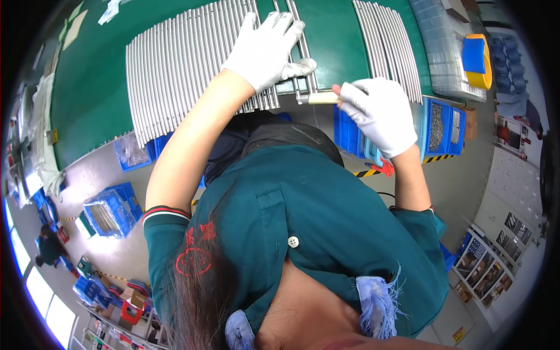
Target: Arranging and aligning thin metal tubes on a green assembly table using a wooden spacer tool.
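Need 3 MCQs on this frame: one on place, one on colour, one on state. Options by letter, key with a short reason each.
1. Where does the left hand rest?
A. on the row of metal rods
B. in a blue bin
C. on the floor

2. What colour is the table top under the rods?
A. grey
B. green
C. yellow

3. What is the right hand doing?
A. hanging open, holding nothing
B. pressing flat on the rods
C. pinching a small pale stick

Key:
1 A: the gloved palm lies spread on the rods at the table's near edge.
2 B: green shows around and between the two batches of rods.
3 C: the fingers close on the stick's end, and its tip points toward the rods by the left hand.
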{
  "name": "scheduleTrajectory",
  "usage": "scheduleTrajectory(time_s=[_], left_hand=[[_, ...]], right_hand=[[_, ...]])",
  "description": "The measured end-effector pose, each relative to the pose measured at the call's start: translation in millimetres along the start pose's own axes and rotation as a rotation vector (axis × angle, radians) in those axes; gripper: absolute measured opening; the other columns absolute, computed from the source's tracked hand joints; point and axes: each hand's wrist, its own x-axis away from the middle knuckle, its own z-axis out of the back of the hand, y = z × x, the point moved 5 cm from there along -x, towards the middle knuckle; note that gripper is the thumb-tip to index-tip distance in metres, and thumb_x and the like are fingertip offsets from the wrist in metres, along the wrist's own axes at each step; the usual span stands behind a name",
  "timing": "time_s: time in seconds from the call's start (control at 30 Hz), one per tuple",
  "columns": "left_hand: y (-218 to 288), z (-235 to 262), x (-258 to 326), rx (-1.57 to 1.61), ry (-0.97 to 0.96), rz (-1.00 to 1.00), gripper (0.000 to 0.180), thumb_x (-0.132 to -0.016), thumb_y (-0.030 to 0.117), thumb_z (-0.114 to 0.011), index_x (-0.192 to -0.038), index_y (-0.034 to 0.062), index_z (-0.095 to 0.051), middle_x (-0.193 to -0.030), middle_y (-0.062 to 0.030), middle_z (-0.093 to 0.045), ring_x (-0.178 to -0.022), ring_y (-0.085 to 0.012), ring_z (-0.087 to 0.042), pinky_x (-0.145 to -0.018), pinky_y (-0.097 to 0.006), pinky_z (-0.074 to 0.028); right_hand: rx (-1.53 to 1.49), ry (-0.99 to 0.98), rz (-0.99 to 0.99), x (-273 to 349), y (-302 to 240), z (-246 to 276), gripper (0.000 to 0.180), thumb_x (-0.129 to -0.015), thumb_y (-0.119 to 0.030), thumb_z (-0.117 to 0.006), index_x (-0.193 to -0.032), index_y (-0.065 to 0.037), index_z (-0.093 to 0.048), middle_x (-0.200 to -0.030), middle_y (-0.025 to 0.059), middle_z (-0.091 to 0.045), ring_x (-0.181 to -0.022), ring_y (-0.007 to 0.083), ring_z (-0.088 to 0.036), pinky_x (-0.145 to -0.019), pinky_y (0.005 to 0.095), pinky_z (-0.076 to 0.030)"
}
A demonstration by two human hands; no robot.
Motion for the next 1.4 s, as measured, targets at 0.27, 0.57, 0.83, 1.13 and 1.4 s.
scheduleTrajectory(time_s=[0.27, 0.57, 0.83, 1.13, 1.4], left_hand=[[-16, 16, 12, 0.033, 0.112, 0.024, 0.092, -0.091, 0.076, -0.051, -0.147, 0.004, -0.053, -0.151, -0.0168, -0.054, -0.144, -0.0299, -0.047, -0.117, -0.054, -0.032], [-35, 13, 25, -0.156, 0.037, -0.013, 0.078, -0.092, 0.072, -0.051, -0.14, 0.0103, -0.06, -0.145, -0.0117, -0.059, -0.136, -0.0281, -0.053, -0.112, -0.056, -0.035], [-21, 3, 14, -0.058, 0.113, -0.005, 0.079, -0.092, 0.07, -0.053, -0.141, 0.0088, -0.058, -0.144, -0.0117, -0.06, -0.136, -0.0259, -0.054, -0.113, -0.054, -0.034], [-32, 2, 24, -0.034, 0.051, 0.009, 0.087, -0.091, 0.075, -0.05, -0.145, 0.0074, -0.055, -0.149, -0.0143, -0.056, -0.139, -0.029, -0.052, -0.116, -0.054, -0.031], [-33, 3, 27, -0.043, 0.048, 0.035, 0.088, -0.091, 0.076, -0.049, -0.146, 0.0075, -0.055, -0.148, -0.0157, -0.055, -0.139, -0.0286, -0.05, -0.116, -0.057, -0.03]], right_hand=[[-0.032, 0.027, -0.019, 6, 5, 2, 0.021, -0.089, -0.029, -0.074, -0.107, -0.019, -0.074, -0.08, 0.0022, -0.065, -0.072, 0.0242, -0.062, -0.063, 0.0382, -0.048], [-0.116, -0.038, 0.033, 5, -3, -6, 0.024, -0.09, -0.03, -0.072, -0.111, -0.018, -0.075, -0.085, 0.0017, -0.067, -0.078, 0.023, -0.063, -0.07, 0.0378, -0.049], [-0.101, -0.082, 0.015, 8, -3, -9, 0.026, -0.088, -0.028, -0.074, -0.112, -0.018, -0.077, -0.09, 0.0028, -0.07, -0.081, 0.0239, -0.064, -0.072, 0.0377, -0.051], [-0.1, -0.095, 0.007, 8, -1, -12, 0.025, -0.092, -0.034, -0.07, -0.113, -0.021, -0.076, -0.088, 0.0017, -0.068, -0.081, 0.0232, -0.063, -0.072, 0.0382, -0.05], [-0.09, -0.125, 0.005, 1, -4, -17, 0.023, -0.094, -0.036, -0.068, -0.111, -0.022, -0.076, -0.085, 0.0017, -0.067, -0.08, 0.0239, -0.063, -0.071, 0.039, -0.05]])
